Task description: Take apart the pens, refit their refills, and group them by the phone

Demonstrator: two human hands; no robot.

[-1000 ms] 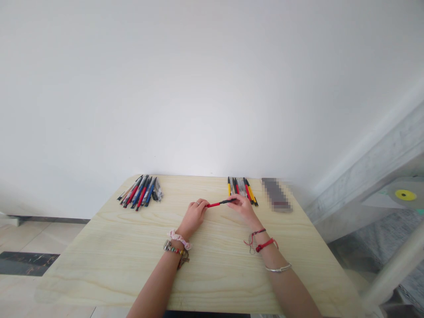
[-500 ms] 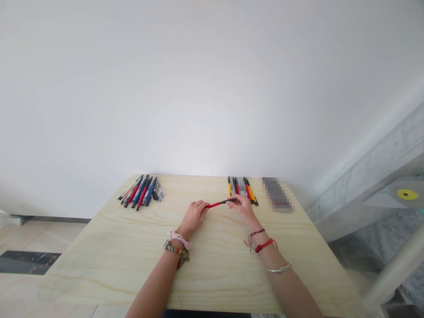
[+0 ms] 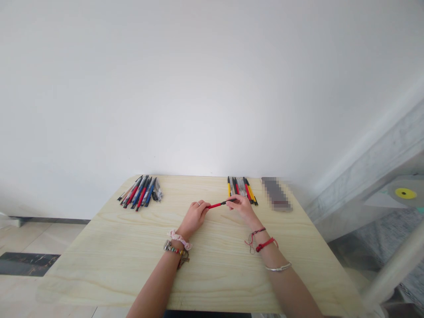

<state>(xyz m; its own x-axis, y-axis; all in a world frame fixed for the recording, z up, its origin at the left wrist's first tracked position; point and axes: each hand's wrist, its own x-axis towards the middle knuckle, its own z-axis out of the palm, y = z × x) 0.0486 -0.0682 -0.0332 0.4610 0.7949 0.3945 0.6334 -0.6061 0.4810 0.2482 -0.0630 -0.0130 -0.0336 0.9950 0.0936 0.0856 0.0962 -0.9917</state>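
Note:
A red pen (image 3: 215, 206) with a black end is stretched between my hands, just above the wooden table (image 3: 212, 256). My left hand (image 3: 194, 215) pinches its red end. At the black end, my right hand (image 3: 241, 206) has its fingertips closed on the pen. Behind my right hand lies a row of pens (image 3: 250, 190) in yellow, red, black and clear. A larger bunch of pens (image 3: 141, 192), mostly red, blue and black, lies at the far left of the table.
A pixelated dark flat object (image 3: 276, 194) lies near the table's far right corner. The white wall (image 3: 212, 88) rises directly behind the table. Right of the table are a pale slanted bar (image 3: 394, 265) and a yellow round piece (image 3: 406, 193).
Both hands keep their hold on the red pen in nearly the same place. The view has shifted very slightly.

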